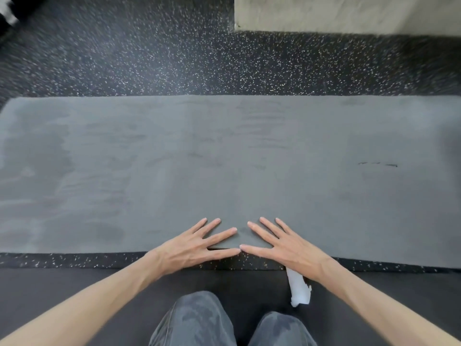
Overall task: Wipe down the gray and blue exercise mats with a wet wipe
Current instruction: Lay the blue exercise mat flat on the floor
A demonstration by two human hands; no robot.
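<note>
We start w/ the speckled floor [149,58]: dark rubber, filling the far half of the view and showing again as a thin strip along the near edge of the gray mat [224,158]. The gray mat lies flat across the whole width, left to right. Its surface shows darker and lighter streaks, which we judge to be damp wipe marks, so most of this mat looks treated. No blue mat is identifiable here; a dark surface [74,283] lies under us, near side, colour unclear.

Next, our knees [197,318] at bottom centre: we judge a kneeling or crouching posture, chosen for reach across the mat.

Left hand [199,245] and right hand [282,245]: both flat, fingers straight and spread, thumbs nearly touching, pressed on the mat's near edge at centre. Neither hand grips anything. Probable purpose: brace body weight, or hold the mat edge down.

Smallest item: the wet wipe [298,288]. It lies crumpled on the dark surface, near-right, just beside the right wrist, partly hidden under it. It is behind the fingers, not in contact w/ them.
</note>
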